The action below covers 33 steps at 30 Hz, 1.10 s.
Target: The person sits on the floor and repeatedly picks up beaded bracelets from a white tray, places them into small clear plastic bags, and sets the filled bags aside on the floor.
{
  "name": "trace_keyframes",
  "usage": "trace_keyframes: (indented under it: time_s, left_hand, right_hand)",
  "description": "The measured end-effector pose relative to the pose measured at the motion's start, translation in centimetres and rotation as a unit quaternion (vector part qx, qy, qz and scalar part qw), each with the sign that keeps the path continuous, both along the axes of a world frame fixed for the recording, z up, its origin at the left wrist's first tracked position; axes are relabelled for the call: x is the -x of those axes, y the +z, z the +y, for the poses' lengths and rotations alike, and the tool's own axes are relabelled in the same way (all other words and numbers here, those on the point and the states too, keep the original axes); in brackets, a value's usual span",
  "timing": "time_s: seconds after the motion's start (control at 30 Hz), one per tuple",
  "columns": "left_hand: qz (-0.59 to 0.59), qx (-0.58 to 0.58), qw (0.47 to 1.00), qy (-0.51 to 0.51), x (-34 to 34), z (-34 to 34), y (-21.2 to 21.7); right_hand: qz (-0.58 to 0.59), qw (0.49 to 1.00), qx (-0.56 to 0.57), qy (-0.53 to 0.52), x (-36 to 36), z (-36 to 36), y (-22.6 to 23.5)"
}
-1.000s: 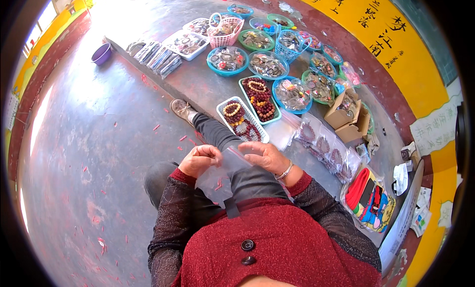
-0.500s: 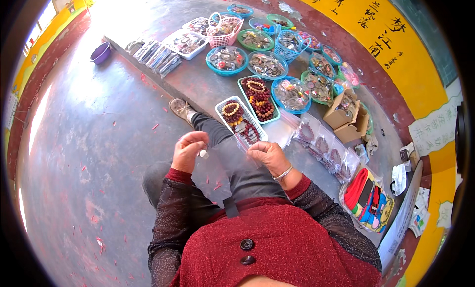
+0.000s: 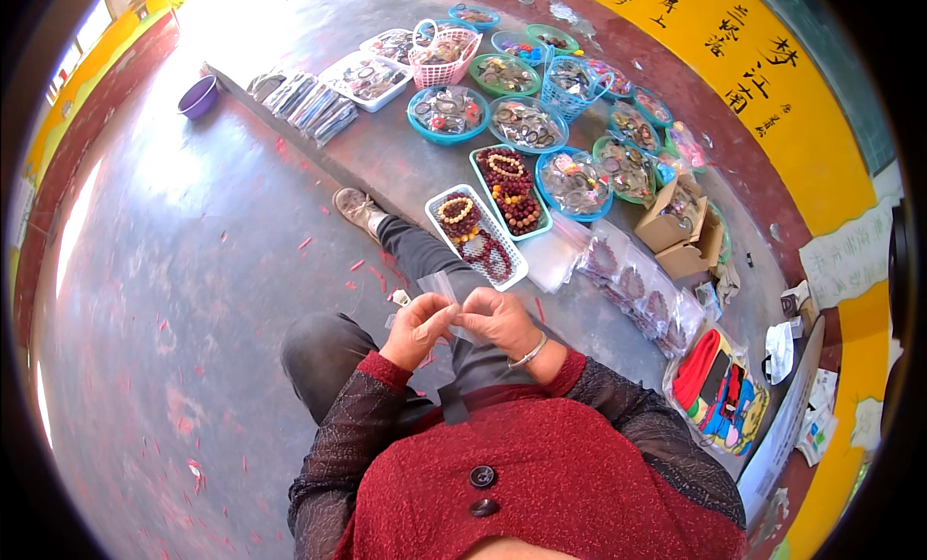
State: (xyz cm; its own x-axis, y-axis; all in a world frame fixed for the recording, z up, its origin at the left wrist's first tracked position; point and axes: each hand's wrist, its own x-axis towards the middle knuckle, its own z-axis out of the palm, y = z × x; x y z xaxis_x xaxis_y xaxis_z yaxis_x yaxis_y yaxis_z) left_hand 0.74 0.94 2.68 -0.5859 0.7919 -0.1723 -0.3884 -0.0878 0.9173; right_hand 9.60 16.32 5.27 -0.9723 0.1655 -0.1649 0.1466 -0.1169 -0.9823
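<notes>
Head view: left hand (image 3: 417, 330) and right hand (image 3: 500, 326) were apart half a second ago, now they've met, both pinching the bag (image 3: 437, 287) above the leg (image 3: 417, 254), so it's probably getting fiddly fingerwork.

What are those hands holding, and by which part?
A clear plastic bag, pinched by the left hand and right hand where they meet, with plastic showing above and below; whether they grip its mouth cannot be told.
</notes>
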Motion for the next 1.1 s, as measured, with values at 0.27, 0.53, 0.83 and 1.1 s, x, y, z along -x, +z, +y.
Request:
trace_keyframes:
  time_s: [0.27,0.53,0.83,1.1]
  left_hand:
    - [-0.072,-0.022,0.997,0.014,0.9,-0.4,0.0]
    - [-0.076,-0.021,0.997,0.004,1.4,-0.7,-0.4]
    - [0.228,0.138,0.945,0.189,0.3,0.5,-0.2]
    - [0.538,0.161,0.817,0.132,1.4,-0.7,-0.7]
  right_hand:
    - [0.01,0.997,0.075,0.001,0.4,-0.1,-0.9]
    - [-0.048,0.972,0.218,-0.066,0.3,0.3,-1.7]
    - [0.161,0.89,-0.426,0.027,0.2,-0.7,0.9]
    - [0.217,0.815,-0.532,0.076,0.5,-0.4,0.6]
